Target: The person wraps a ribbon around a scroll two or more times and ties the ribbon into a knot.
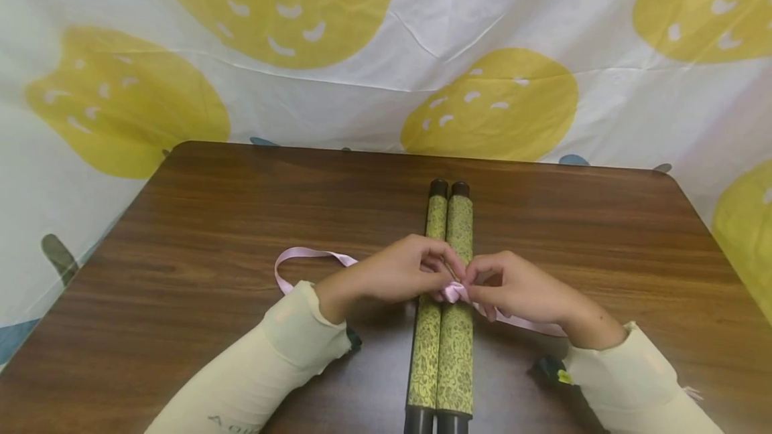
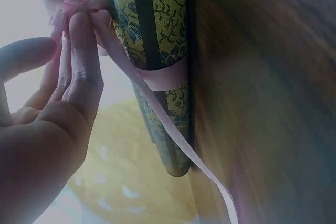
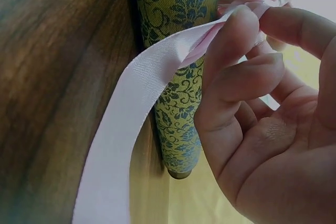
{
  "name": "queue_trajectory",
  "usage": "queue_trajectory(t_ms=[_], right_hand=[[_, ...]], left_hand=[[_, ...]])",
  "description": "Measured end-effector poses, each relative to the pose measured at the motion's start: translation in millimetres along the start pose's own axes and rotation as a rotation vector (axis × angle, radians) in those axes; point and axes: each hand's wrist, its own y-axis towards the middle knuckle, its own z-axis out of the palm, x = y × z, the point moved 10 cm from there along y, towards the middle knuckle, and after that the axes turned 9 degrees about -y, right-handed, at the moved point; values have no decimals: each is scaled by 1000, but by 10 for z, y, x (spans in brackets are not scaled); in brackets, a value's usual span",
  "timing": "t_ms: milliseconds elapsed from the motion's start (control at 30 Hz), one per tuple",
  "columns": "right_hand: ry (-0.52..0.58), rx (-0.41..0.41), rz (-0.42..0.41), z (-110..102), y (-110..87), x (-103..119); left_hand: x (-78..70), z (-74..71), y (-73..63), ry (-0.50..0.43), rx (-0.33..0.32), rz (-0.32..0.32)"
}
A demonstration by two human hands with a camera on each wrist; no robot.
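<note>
A scroll [image 1: 455,353] rolled from both ends into two parallel rolls lies lengthwise on the table, covered in yellow-gold brocade with dark floral patterning and dark end knobs. Around its middle runs a pink satin ribbon [image 2: 167,77], gathered into a small knot or loop [image 1: 455,291] on top. My left hand [image 1: 401,270] pinches the ribbon at the left of this bunch, fingertips close together. From the other side, my right hand [image 1: 519,286] grips it between thumb and index finger, as the right wrist view shows. The fingers partly hide the knot.
One loose ribbon tail [image 1: 307,252] curves over the brown wooden table [image 1: 241,206] on the left; another tail [image 3: 113,145] trails away on the right. Behind the table's far edge hangs a white cloth [image 1: 338,102] with large yellow fruit shapes.
</note>
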Motion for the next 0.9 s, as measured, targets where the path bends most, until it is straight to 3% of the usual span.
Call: queue_trajectory(t_ms=[233,533,767,900], right_hand=[[-2,7,27,-9,-5,-22],[20,2,31,-2,-7,-37],[45,18,37,5,-7,-50],[36,16,35,1,1,-51]], left_hand=[[-30,25,-1,65,41,34],[-22,65,-2,12,94,55],[-48,64,11,29,69,103],[-23,42,20,32,37,82]])
